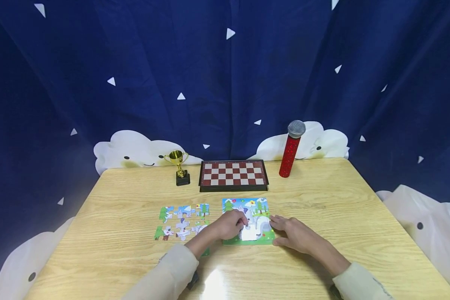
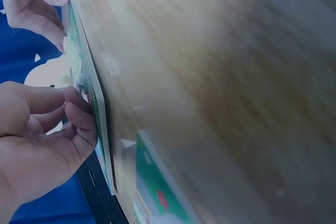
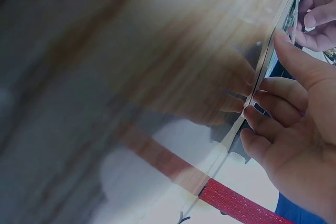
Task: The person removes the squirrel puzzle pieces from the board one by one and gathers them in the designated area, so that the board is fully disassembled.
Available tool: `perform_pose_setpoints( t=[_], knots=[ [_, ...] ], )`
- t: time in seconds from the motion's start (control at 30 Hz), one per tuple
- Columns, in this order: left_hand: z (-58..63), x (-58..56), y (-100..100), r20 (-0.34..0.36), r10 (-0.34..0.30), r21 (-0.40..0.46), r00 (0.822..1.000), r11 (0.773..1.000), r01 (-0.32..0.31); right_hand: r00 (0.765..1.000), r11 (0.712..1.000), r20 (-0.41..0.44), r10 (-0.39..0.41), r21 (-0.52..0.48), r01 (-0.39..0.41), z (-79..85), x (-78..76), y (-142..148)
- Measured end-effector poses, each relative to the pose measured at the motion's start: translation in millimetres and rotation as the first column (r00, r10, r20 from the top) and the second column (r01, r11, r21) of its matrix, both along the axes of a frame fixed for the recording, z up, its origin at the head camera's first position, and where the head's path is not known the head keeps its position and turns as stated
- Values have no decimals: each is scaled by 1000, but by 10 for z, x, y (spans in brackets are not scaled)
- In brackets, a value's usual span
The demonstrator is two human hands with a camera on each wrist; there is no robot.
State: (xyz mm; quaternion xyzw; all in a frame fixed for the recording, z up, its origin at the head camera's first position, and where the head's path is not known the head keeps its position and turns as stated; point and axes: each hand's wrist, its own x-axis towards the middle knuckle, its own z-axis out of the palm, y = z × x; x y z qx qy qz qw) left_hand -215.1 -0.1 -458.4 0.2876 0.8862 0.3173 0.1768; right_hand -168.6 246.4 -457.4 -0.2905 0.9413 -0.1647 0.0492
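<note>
A picture board (image 1: pixel 229 241) with a white animal, trees and green ground lies mid-table. Over its lower middle, my left hand (image 1: pixel 230 225) has its fingers curled, thumb and forefinger pinching at a bright, glossy puzzle piece (image 1: pixel 249 234) on the board. In the left wrist view, those fingertips (image 2: pixel 79 100) come together right at the board's surface. My right hand (image 1: pixel 294 235) rests at the board's right edge, its thumb near the lower corner and fingers higher up. The right wrist view has the loosely extended fingers (image 3: pixel 278 100) along that edge.
Several loose puzzle pieces (image 1: pixel 182 228) are laid out in rows left of the board, some hidden under my left forearm. Farther back stand a gold trophy cup (image 1: pixel 177 158), a checkered game board (image 1: pixel 233 174) and a red microphone (image 1: pixel 290 154). A blue curtain (image 1: pixel 195 54) hangs behind.
</note>
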Motion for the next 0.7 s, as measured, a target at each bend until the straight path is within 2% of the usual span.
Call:
perform_pose_setpoints(
  t=[0.2, 0.7],
  knots=[
    [16, 11, 10, 13, 15, -3, 1000, 1000, -15, 1000, 1000, 0, 0, -2, 0, 7, 0, -3],
    [86, -13, -14, 94, 18, 68, 995, 997, -25, 1000, 1000, -5, 5, 2, -5, 12, 1, -1]
  ],
)
